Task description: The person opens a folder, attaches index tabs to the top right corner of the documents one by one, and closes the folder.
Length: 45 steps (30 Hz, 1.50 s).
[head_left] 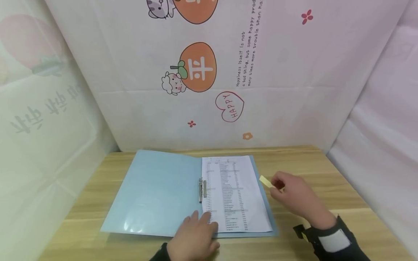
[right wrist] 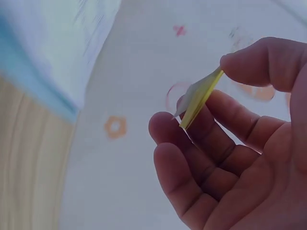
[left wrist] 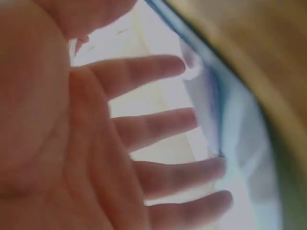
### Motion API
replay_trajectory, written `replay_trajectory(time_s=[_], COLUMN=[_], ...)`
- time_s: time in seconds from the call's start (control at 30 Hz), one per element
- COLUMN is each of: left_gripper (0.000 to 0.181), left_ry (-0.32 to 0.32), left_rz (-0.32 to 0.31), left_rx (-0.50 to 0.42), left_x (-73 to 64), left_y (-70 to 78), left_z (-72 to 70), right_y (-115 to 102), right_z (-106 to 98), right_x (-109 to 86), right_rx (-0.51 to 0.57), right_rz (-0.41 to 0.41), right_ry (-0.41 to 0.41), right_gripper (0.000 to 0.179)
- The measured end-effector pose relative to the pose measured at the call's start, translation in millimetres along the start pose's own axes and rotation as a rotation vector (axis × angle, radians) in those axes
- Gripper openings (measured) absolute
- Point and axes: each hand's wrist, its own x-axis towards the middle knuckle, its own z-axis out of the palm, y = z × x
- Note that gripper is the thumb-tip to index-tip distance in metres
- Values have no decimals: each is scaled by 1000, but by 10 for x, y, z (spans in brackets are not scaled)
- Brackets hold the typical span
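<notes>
A light blue folder [head_left: 156, 195] lies spread on the wooden table, with printed sheets [head_left: 233, 195] on its right side by a metal clip [head_left: 201, 189]. My left hand [head_left: 196, 235] rests at the folder's near edge, fingertips on the lower left corner of the sheets. In the left wrist view, the fingers [left wrist: 158, 129] of that hand are straight and spread. Just off the folder's right edge, my right hand [head_left: 295, 195] pinches small yellow sticky notes [head_left: 266, 181] between thumb and forefinger. One pale leaf splays away from the yellow notes [right wrist: 204, 98] in the right wrist view.
Wood-grain table [head_left: 326, 174] shows to the right of the folder and along its left side. A printed cloth [head_left: 277, 108] hangs behind the table's far edge, with white cloth walls on both sides. A dark wrist strap [head_left: 326, 235] sits on the right wrist.
</notes>
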Motion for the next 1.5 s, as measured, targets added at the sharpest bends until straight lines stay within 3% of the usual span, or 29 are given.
replay_trajectory(time_s=[0.13, 0.33, 0.47, 0.6, 0.73, 1.07, 1.23, 1.4, 1.5], left_gripper=[33, 29, 31, 31, 29, 26, 25, 24, 23], left_ry=[142, 361, 412, 422, 440, 486, 502, 503, 509], left_rz=[68, 82, 117, 171, 202, 226, 219, 210, 211], left_rx=[-125, -596, -867, -1023, -1067, -1016, -1002, -993, -988], left_x=[35, 80, 86, 66, 42, 17, 8, 14, 18], left_y=[73, 185, 222, 233, 232, 226, 230, 224, 224], left_z=[-162, -345, -381, -396, -405, -445, -458, -452, -449], right_y=[-272, -617, -795, -922, -988, -1020, -1043, -1071, -1069], right_z=[62, 143, 178, 190, 182, 150, 118, 76, 68], right_x=[-18, -88, -144, -204, -250, -310, -332, -333, -337], right_rx=[15, 22, 83, 164, 195, 193, 210, 234, 255], right_rz=[-47, -177, -312, -401, -435, -420, -357, -263, -246], right_ry=[11, 55, 77, 73, 72, 97, 94, 27, 2], right_gripper=[7, 9, 14, 18, 20, 26, 26, 22, 21])
